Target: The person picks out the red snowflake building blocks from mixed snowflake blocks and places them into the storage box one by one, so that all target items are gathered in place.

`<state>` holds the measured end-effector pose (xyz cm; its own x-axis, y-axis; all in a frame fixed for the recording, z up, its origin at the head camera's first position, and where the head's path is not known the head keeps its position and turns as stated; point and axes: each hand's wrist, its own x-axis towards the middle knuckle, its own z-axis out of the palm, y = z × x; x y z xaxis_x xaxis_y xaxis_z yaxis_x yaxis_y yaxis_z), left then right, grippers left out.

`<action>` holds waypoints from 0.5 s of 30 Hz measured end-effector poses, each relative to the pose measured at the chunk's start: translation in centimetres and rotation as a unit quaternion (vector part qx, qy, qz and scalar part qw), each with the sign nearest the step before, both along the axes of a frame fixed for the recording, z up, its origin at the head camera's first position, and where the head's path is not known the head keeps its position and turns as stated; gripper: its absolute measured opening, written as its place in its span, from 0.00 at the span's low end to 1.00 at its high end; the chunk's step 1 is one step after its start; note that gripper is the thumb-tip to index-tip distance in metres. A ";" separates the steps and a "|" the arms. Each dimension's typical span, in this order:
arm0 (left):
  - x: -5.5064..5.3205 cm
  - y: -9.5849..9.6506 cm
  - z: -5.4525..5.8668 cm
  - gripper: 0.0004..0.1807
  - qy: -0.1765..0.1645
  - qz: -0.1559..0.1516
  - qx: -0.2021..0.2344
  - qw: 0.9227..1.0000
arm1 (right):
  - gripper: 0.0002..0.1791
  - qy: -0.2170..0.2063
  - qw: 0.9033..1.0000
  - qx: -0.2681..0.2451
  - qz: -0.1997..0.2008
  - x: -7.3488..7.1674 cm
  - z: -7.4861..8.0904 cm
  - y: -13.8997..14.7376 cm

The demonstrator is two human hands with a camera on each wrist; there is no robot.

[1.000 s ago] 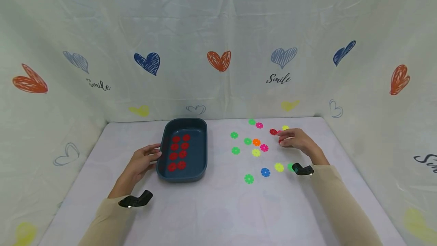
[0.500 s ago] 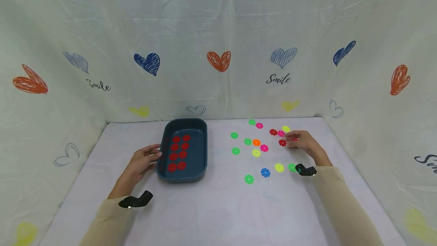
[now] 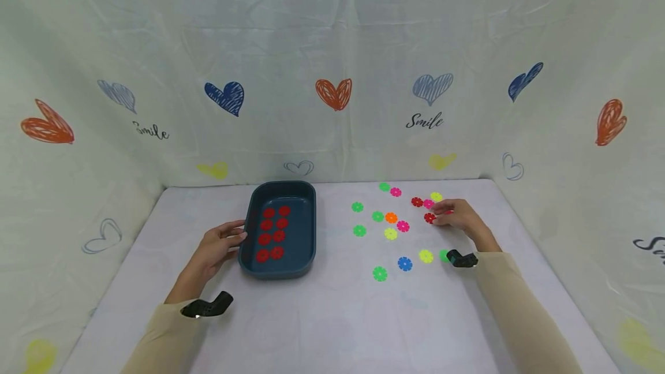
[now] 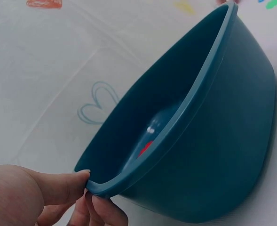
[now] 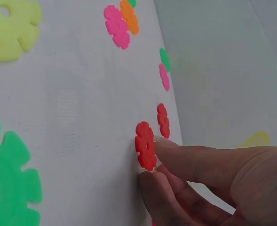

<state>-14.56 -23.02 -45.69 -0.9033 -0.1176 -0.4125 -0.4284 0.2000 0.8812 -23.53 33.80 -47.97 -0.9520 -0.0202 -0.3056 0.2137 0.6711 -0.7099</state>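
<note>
In the head view my left hand [image 3: 214, 250] is at the left side of a dark blue tray [image 3: 313, 229]. The left wrist view shows its thumb over the rim and its fingers beneath, pinching the tray's edge. Several red flower-shaped discs [image 3: 281, 223] lie inside in two columns. Over at the right of the table, thumb and forefinger of my right hand [image 3: 462, 219] pinch the edge of a red flower disc [image 5: 146, 147]. Another red disc [image 3: 417, 202] and a pink disc [image 3: 428, 204] lie close by. Another pink piece is partly hidden by the right hand.
Several green, yellow, pink, orange and blue discs are scattered over the white table, among them a blue disc [image 3: 404, 264], an orange disc [image 3: 391, 217] and a green disc [image 3: 380, 273]. A heart-printed curtain [image 3: 332, 131] stands behind the table and along both sides.
My right hand has drawn back slightly to the right, uncovering a red and a pink disc, then come a little left against the red one. The left hand and tray stay put.
</note>
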 end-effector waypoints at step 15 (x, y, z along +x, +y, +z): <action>-0.1 0.0 -0.1 0.30 -0.006 0.001 -0.004 1.000 | 0.17 0.039 0.998 0.039 0.015 -0.2 -0.7 -2.6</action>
<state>-14.63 -23.06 -45.81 -0.8985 -0.1221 -0.4216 -0.4385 0.2070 0.8746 -23.76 31.24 -48.65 -0.9724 -0.0275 -0.2318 0.1389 0.7303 -0.6689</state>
